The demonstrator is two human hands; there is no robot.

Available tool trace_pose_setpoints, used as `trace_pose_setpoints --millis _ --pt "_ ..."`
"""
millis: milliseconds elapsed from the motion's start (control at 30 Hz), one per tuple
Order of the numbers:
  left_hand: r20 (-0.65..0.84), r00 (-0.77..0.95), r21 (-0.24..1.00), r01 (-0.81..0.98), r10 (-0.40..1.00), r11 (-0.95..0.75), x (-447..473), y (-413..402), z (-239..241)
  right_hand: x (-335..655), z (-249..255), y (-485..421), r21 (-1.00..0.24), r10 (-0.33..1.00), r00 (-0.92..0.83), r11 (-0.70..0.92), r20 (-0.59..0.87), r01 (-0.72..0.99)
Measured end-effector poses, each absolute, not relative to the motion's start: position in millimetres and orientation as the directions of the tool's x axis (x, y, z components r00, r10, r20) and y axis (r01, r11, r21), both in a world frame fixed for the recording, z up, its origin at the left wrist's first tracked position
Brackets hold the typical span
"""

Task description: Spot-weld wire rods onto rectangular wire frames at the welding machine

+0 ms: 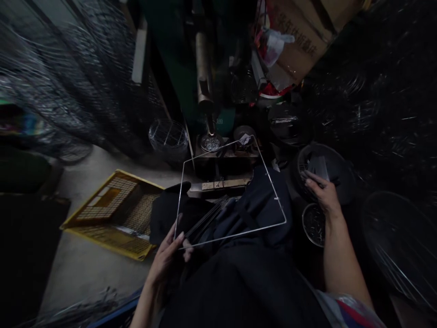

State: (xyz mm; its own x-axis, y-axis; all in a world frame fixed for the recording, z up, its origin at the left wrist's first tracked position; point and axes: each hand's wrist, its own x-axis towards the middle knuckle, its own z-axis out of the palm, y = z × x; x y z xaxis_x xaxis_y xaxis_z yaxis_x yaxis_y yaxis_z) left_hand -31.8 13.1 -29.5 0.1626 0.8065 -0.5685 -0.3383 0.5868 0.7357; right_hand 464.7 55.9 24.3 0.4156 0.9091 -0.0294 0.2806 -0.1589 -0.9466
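My left fingers (168, 246) clamp a wire frame (232, 235), its longest-looking side pointing right, slightly away; whether my right fingers (321, 183) grip, I cannot tell.

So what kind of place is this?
It looks like a small metal workshop, though I can't be sure. There's a big machine in front, a bowl of little bits, maybe metal, and a wire frame in the person's left hand.

Dark navy clothing (218, 287) over lap and knees, right sleeve (355, 310) — grey, red, blue
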Motion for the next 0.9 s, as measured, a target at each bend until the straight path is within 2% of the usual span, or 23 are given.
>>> trace_pose_setpoints --millis 200,400,633,900 --pt "-0.546 0.161 0.724 -0.403 0.822 0.560 -28.8 14.3 -29.8 445.5 50.2 55.8 -0.887 0.951 0.306 -0.113 0.034 0.448" --pt "-0.570 0.152 0.697 -0.431 0.807 0.573 -32.3 14.8 -32.7 436.0 70.9 44.4 -0.872 0.953 0.293 -0.081 0.073 0.483" --pt "-0.515 0.183 0.725 -0.428 0.837 0.540 -15.8 22.1 -32.9 419.4 89.3 34.8 -0.823 0.973 0.207 -0.036 0.101 0.567" --pt "-0.568 0.209 0.648 -0.483 0.796 0.589 -11.8 24.6 -42.9 414.8 89.6 37.7 -0.806 0.972 0.198 -0.017 0.124 0.591"
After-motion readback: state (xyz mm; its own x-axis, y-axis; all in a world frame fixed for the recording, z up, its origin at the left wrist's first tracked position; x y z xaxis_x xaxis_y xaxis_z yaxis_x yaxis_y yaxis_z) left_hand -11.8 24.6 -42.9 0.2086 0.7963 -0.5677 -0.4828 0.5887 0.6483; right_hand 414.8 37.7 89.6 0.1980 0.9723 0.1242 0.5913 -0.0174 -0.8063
